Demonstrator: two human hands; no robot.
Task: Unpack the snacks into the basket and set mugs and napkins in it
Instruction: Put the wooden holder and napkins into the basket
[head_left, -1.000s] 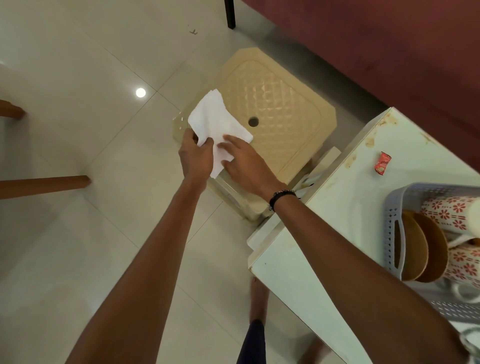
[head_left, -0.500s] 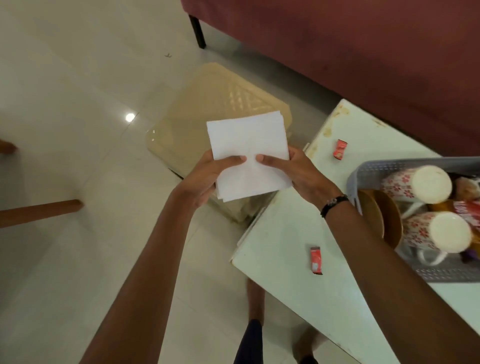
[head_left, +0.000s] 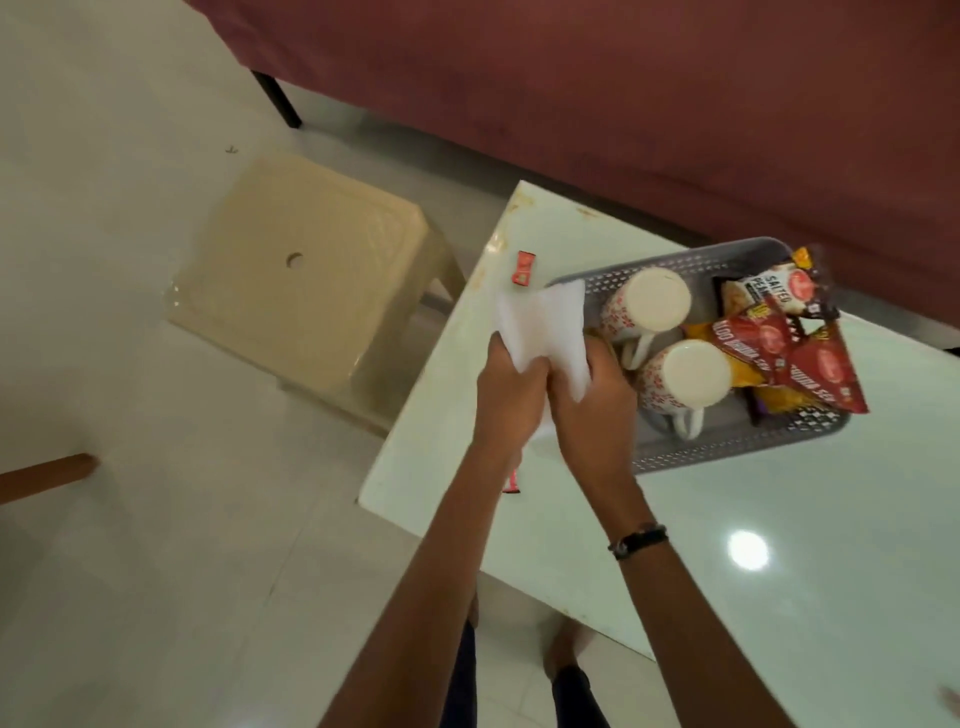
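A grey perforated basket (head_left: 737, 447) stands on the pale table (head_left: 779, 571). Inside it lie two white mugs with red flowers, one (head_left: 649, 306) behind the other (head_left: 685, 379), and several snack packets (head_left: 779, 343) at its right end. Both hands grip white napkins (head_left: 540, 322) at the basket's left end. My left hand (head_left: 511, 395) and my right hand (head_left: 597, 400) press together around the napkins' lower part. The napkins' top edge overlaps the basket's left rim.
A beige plastic stool (head_left: 306, 270) stands on the floor left of the table. Two small red wrappers lie on the table, one (head_left: 522, 268) near the far left corner, one (head_left: 149, 480) half hidden under my left forearm. A maroon sofa (head_left: 623, 78) runs behind.
The hands have carried the napkins from above the stool to the right, over to the basket's left end, and have bunched them together instead of holding them flat.
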